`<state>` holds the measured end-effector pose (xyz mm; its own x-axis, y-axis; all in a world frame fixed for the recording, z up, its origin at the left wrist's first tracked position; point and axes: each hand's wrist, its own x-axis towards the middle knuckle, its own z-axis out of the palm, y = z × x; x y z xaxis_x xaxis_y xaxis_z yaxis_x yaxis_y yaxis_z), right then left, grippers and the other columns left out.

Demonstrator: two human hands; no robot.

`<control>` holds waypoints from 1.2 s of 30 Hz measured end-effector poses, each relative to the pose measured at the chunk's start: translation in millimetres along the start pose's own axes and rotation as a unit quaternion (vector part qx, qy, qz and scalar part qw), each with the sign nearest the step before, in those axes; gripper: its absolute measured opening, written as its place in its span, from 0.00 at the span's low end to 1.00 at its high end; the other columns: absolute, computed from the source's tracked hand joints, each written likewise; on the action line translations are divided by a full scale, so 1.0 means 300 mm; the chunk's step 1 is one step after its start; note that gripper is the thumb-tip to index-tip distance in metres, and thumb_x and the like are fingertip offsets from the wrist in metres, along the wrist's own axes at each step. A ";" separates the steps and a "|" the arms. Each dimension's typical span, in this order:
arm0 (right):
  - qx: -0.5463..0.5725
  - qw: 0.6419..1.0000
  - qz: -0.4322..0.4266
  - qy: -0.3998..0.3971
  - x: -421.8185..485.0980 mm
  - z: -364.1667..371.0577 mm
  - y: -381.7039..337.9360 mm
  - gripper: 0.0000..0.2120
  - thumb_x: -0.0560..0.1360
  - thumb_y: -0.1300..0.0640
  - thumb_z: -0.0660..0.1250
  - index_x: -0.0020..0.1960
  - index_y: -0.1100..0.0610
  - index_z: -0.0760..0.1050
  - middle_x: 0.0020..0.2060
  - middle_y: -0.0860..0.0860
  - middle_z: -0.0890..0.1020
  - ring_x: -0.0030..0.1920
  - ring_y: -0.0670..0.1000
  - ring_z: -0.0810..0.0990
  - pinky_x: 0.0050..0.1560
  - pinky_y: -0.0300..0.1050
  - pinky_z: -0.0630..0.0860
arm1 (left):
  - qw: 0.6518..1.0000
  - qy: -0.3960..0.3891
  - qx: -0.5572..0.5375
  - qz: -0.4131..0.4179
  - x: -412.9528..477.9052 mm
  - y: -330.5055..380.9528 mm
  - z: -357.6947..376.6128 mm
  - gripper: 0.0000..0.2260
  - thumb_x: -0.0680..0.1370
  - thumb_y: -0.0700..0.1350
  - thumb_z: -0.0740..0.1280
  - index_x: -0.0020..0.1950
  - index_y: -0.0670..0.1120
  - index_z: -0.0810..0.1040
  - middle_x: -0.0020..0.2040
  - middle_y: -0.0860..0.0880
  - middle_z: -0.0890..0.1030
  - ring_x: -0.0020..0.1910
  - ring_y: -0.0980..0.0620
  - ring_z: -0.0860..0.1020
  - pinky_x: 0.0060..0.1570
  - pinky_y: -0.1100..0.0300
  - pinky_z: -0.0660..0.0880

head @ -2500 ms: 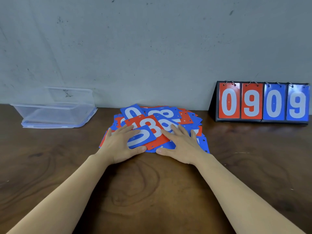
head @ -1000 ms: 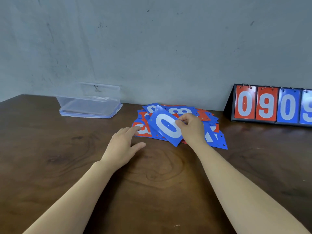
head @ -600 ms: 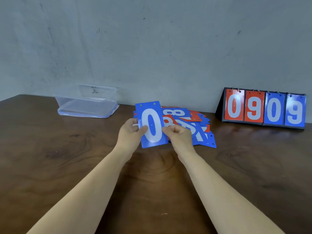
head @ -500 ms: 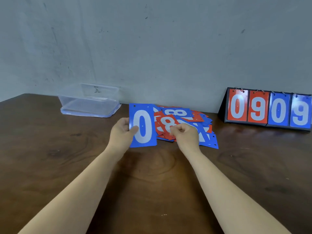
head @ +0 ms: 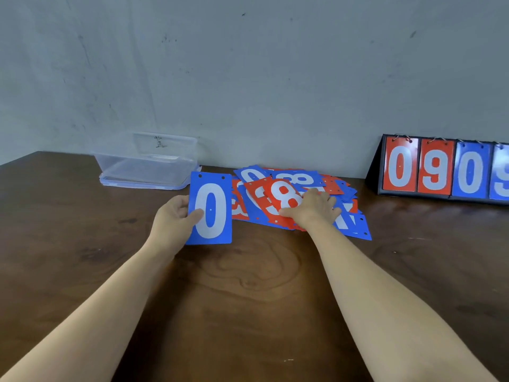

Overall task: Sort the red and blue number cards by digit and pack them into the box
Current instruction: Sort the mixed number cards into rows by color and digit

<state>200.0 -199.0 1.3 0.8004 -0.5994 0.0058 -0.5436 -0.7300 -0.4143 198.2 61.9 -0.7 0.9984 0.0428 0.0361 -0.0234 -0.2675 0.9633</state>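
One blue rectangular card printed with a large white 0 [head: 210, 209] is gripped by the left hand [head: 173, 219], thumb across its face and fingers behind. Two punched holes run along its top edge. Just to its right, a loose heap of red and blue number cards [head: 341, 194] lies on the dark brown wooden table [head: 248, 299]; white 8s and a 0 can be read (other digits are covered). The right hand [head: 314, 209] rests open on the heap, fingers spread, thumb against a red card showing a white 8 [head: 286, 198]. A clear plastic box [head: 146, 164] sits at back left by the grey wall [head: 248, 78], bearing a dark mark too small to read. At far right a black flip scoreboard [head: 440, 172] shows red 0, red 9, blue 0 and a cut-off blue digit.
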 end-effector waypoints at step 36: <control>0.512 0.856 0.056 0.037 -0.416 -0.083 -0.010 0.09 0.78 0.60 0.65 0.38 0.55 0.74 0.35 0.50 0.79 0.34 0.47 0.76 0.30 0.32 0.70 | 0.956 -0.128 -0.216 -0.148 -0.119 0.054 0.070 0.06 0.77 0.47 0.71 0.51 0.48 0.78 0.50 0.49 0.83 0.49 0.49 0.83 0.48 0.52 0.82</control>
<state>95.5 -130.2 24.5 0.7186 -0.6941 -0.0436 -0.0790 -0.0191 -0.9967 163.2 35.8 8.1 0.9427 -0.1975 -0.2688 0.2992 0.1449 0.9431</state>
